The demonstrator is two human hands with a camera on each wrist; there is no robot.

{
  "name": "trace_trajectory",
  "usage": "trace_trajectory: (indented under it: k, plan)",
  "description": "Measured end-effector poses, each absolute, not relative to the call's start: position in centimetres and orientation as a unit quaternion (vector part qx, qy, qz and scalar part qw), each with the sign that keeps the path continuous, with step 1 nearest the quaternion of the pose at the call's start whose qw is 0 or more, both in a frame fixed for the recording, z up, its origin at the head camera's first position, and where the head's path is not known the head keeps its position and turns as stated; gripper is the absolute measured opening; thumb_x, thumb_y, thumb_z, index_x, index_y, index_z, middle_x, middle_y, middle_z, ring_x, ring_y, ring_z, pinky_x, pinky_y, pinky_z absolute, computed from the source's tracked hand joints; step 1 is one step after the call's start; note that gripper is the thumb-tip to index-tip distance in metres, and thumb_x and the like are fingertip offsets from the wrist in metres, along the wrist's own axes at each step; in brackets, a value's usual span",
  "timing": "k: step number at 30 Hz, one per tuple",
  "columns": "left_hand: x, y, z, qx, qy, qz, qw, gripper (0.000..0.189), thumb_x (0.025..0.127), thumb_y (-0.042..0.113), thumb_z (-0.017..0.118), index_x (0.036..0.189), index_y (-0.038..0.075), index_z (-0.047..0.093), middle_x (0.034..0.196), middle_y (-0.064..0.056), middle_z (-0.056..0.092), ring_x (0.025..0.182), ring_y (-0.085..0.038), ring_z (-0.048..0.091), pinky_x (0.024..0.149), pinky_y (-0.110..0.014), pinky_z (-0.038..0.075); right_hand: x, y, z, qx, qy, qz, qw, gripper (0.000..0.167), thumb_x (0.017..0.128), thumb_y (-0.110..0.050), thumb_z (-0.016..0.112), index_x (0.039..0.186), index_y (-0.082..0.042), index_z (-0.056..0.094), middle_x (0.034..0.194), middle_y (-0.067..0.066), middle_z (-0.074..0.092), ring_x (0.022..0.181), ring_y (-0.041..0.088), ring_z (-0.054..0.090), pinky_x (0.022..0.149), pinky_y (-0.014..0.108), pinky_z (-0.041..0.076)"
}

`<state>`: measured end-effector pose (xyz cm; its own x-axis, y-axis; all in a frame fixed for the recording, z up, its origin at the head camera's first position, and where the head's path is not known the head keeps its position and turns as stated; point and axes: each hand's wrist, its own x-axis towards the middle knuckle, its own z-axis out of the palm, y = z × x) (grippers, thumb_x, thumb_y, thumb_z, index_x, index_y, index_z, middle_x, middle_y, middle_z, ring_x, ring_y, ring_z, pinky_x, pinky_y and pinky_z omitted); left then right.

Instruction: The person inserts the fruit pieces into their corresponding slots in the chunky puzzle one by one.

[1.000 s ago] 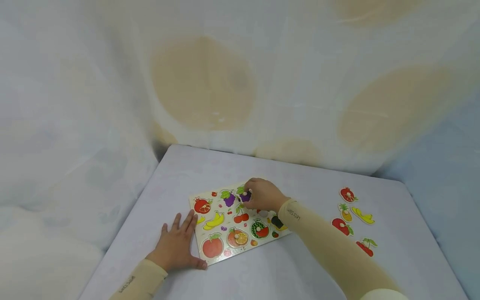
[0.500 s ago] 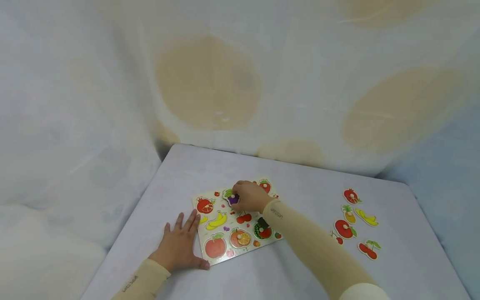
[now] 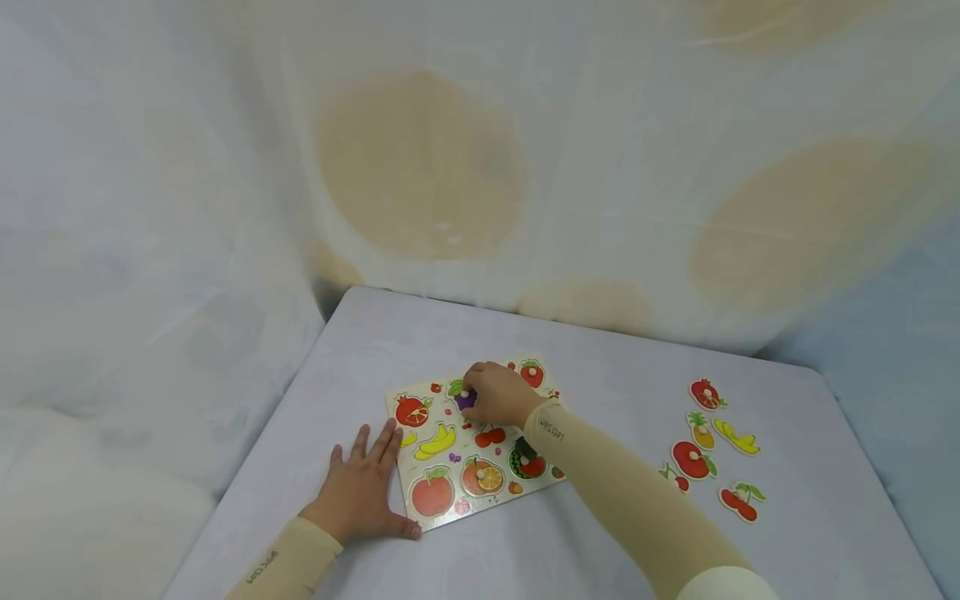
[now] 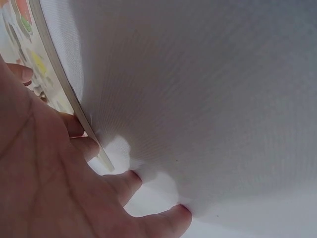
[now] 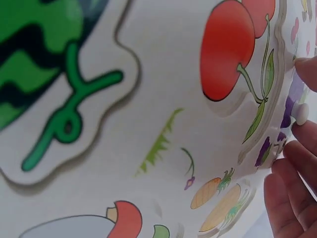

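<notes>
A wooden fruit puzzle board [image 3: 483, 505] lies flat on the table. My left hand [image 3: 358, 483] rests on the table along the board's left side, fingers spread, with the thumb at its near corner; in the left wrist view some fingers touch the board's edge [image 4: 64, 82]. At the far side of the board, my right hand [image 3: 501, 393] pinches a purple grape puzzle piece [image 3: 463, 402] at its grape picture. The right wrist view shows thumb and finger about the piece's white knob [image 5: 300, 113]. Whether the piece lies fully in its recess I cannot tell.
Orange [image 3: 482, 477], watermelon [image 3: 527, 463] and strawberry [image 3: 532, 373] pieces with knobs sit on the board. Several loose pieces lie to the right: pomegranate [image 3: 706, 393], pineapple [image 3: 701, 431], bananas [image 3: 737, 437], a round red fruit [image 3: 690, 460] and cherries [image 3: 740, 502]. Curtains hang behind the table.
My right hand has moved left across the board with the grape piece, to the grape picture, and has hardly moved in the last half second. The left hand stays put.
</notes>
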<state>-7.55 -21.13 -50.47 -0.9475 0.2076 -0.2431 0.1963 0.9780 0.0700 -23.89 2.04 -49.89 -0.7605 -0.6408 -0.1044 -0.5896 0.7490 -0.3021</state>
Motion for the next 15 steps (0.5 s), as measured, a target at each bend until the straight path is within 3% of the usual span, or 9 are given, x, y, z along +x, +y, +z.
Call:
trace_trajectory:
  k: [11,15]
  plan:
    - [-7.92,-20.95,-50.48,0.108,0.986,0.019,0.129,0.146,0.046,0.095,0.064,0.157,0.006,0.029,0.164,-0.012,0.020,0.144,-0.050,0.018,0.102,-0.078,0.022,-23.70,2.62,-50.10,-0.333,0.932,-0.117,0.084,0.034,0.086,-0.041,0.077,0.109,-0.017,0.072,0.118,-0.003,0.062,0.092,0.011,0.053,0.081,0.023,0.052]
    - [-8.02,-21.00,-50.47,0.111,0.985,0.019,0.132,0.146,0.047,0.095,0.064,0.157,0.006,0.028,0.164,-0.012,0.020,0.144,-0.050,0.018,0.102,-0.078,0.022,-23.77,3.02,-50.41,-0.334,0.932,-0.118,0.078,0.035,0.087,-0.042,0.075,0.113,-0.019,0.071,0.122,-0.003,0.062,0.100,0.012,0.055,0.085,0.025,0.053]
